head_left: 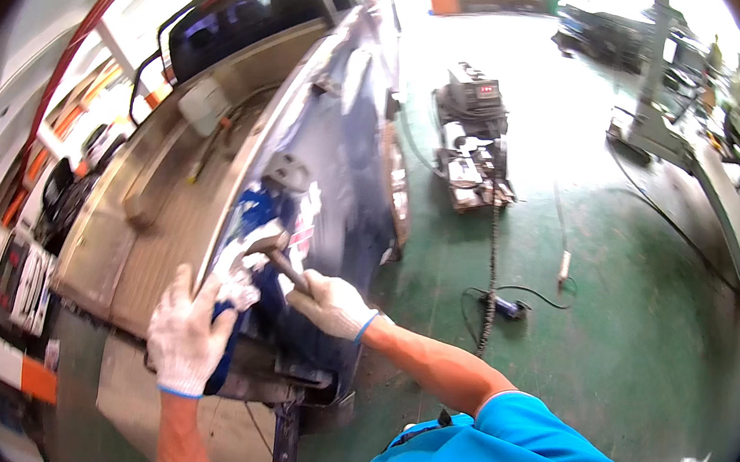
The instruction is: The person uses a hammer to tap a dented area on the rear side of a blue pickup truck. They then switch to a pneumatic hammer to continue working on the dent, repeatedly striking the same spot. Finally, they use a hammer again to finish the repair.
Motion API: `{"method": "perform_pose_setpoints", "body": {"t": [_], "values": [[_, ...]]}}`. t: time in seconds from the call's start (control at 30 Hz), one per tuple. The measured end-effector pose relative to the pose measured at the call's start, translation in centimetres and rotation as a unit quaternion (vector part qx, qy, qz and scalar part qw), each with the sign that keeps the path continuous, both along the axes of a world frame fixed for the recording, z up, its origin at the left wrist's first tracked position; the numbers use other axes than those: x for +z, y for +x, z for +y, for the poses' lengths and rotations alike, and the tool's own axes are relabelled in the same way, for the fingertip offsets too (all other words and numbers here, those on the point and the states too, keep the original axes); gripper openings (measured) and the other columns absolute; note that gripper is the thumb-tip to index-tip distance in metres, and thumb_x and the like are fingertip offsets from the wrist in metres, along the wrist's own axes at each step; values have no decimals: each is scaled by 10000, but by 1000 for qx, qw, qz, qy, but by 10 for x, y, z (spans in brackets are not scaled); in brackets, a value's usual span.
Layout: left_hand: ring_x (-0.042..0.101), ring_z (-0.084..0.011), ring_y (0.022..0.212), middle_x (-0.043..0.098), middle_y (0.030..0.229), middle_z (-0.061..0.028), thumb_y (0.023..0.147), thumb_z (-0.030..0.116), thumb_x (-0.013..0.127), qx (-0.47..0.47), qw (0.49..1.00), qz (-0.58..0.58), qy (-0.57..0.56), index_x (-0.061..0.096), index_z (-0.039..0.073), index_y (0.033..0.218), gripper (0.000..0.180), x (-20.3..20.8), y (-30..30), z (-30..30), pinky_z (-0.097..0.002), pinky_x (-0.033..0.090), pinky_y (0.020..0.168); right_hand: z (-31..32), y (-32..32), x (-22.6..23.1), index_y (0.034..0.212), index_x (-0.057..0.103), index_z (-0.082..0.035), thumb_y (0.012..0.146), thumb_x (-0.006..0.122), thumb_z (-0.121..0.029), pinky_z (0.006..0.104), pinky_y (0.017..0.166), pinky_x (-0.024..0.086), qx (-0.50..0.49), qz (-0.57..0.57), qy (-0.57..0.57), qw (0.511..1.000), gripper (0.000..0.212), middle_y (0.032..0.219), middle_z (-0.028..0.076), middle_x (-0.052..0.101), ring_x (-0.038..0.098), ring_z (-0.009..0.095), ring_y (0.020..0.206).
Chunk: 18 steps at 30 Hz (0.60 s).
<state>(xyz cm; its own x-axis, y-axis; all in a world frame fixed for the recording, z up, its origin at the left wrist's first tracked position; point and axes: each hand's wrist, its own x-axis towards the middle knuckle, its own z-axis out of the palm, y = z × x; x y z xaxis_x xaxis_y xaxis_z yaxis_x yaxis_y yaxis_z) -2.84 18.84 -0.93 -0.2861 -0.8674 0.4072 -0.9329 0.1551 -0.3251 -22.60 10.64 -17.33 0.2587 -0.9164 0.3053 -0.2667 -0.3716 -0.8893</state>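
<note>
In my right hand (336, 306), gloved in white knit, is the handle of a hammer (291, 270). Its head is over a bare, shiny patch of the dark blue side panel (356, 152) of a pickup truck; whether it touches the metal I cannot tell. My left hand (186, 335), in a matching glove, lies on the top edge of that panel near its rear corner, thumb apart from the fingers. Ahead of the hammer sits a grey piece with holes (288, 171). Bare metal and blue paint show around the worked area.
Inside the truck bed (181, 246) are a whitish container (204, 105) and a long-handled tool. On the green floor to the right stand a wheeled machine (475, 92) with a hanging cable (491, 272), and a blue power tool (509, 307). A lift arm (729, 203) is farther right.
</note>
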Motion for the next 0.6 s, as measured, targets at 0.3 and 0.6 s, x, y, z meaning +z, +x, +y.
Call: {"method": "perform_pose_setpoints", "body": {"t": [0.3, 0.6], "values": [[298, -390, 1512, 402, 1598, -193, 754, 332, 825, 21, 993, -113, 31, 588, 6, 1379, 744, -8, -11, -10, -528, 162, 1272, 66, -166, -151, 1068, 637, -83, 947, 588, -390, 542, 814, 548, -98, 282, 185, 936, 333, 960, 236, 721, 699, 445, 913], [80, -336, 1596, 190, 1707, -167, 888, 692, 582, 164, 931, -295, 140, 266, 24, 1613, 1035, -30, -58, -52, -505, -28, 1292, 320, -356, -400, 1209, 739, -97, 867, 662, -247, 479, 1031, 500, -326, 204, 709, 591, 381, 1280, 194, 692, 645, 378, 1231]]}}
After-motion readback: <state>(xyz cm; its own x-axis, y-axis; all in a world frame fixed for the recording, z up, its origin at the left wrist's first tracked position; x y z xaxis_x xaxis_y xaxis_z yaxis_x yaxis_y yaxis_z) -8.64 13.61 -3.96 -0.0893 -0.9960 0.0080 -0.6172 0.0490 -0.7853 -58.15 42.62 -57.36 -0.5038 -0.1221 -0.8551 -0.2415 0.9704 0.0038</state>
